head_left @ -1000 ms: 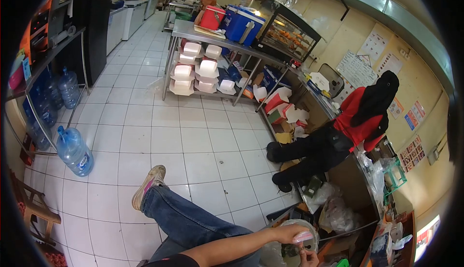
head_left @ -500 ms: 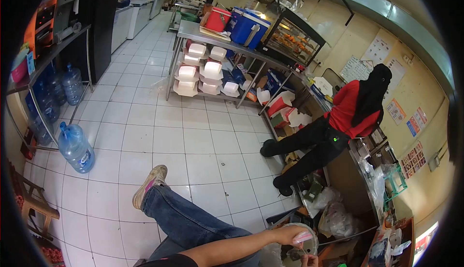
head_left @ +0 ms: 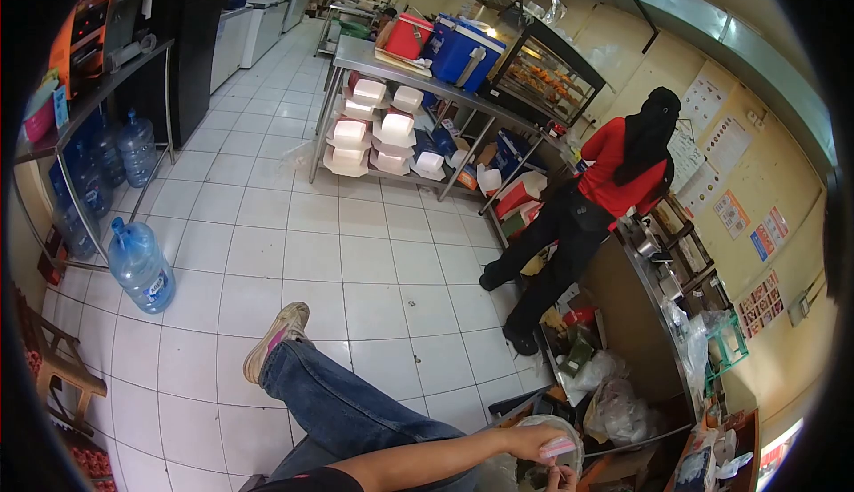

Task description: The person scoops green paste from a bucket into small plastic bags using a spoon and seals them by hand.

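Observation:
My left hand (head_left: 531, 443) is at the lower right, closed on a small pink-and-white strip (head_left: 559, 447) whose kind I cannot make out. Just below it, at the bottom edge, my right hand (head_left: 561, 478) shows only in part. Its fingertips are pinched close together near the strip; whatever they grip is too small to name. Both hands are over a whitish round bin (head_left: 576, 434) with clear plastic about it.
A person in a red top (head_left: 614, 172) stands at the counter along the right wall. Plastic bags (head_left: 618, 407) lie under it. A steel table (head_left: 374, 54) holds coolers and stacked white boxes. A large water bottle (head_left: 142, 270) stands on the tiled floor at left.
The person in red has shifted left along the counter. My right hand has risen slightly toward the strip; my left hand stays nearly in place, still holding it.

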The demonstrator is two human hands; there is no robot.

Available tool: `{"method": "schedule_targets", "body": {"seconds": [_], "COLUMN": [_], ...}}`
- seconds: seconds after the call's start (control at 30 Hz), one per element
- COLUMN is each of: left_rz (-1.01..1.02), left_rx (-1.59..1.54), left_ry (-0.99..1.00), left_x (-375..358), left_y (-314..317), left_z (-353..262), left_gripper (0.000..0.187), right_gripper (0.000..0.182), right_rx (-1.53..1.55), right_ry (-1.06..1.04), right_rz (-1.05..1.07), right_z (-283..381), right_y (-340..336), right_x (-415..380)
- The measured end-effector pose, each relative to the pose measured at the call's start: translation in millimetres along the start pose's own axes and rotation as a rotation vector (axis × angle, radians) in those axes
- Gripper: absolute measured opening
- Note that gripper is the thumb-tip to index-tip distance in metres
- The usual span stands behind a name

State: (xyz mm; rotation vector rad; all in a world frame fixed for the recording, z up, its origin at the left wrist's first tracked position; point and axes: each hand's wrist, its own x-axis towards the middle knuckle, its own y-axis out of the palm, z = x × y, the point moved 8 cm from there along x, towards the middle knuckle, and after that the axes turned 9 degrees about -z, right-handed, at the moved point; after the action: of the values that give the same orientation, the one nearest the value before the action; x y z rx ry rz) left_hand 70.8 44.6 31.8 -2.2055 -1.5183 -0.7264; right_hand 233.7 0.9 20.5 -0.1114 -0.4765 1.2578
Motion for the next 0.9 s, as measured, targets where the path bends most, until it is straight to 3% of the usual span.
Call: {"method": "schedule_targets", "body": {"seconds": [0.1,0.17,0.27,0.7,0.77,0.9], "left_rz": [-0.007,0.074,0.059,-0.061,-0.072,-0.063], "left_rx": [0.079,0.046,0.073,-0.006,-0.005,0.039], "left_ry": [-0.009,-0.169,-0.194,-0.125,-0.084,-0.096], "left_x": [-0.1,0.1,0.3,0.4,0.4,0.4], "left_y": [0.7,5.3,1.5,-7.2,-7.2,-7.6], "left_z": [7.7,20.1,16.2,-1.3,-3.8,-5.3], "left_gripper": [0.032,0.059,0.064,0.058,0.056,0.055], "right_gripper": [0.026,0.026,0.025,0.021,0.017,0.014], "right_rx": [-0.04,-0.059,-0.061,-0.124,0.148,0.277], "right_ry": [-0.072,-0.131,-0.104,-0.161,-0.069,-0.046], "right_rz": [-0.03,-0.046,-0.004,-0.048,-0.043,-0.03], "right_z": [-1.9,5.0,0.8,27.4,9.2,8.3], "right_y": [-2.0,-1.7,-1.3,7.5,10.8,17.1], "right_x": [2.7,2.7,8.5,-0.9,2.5,1.4]}}
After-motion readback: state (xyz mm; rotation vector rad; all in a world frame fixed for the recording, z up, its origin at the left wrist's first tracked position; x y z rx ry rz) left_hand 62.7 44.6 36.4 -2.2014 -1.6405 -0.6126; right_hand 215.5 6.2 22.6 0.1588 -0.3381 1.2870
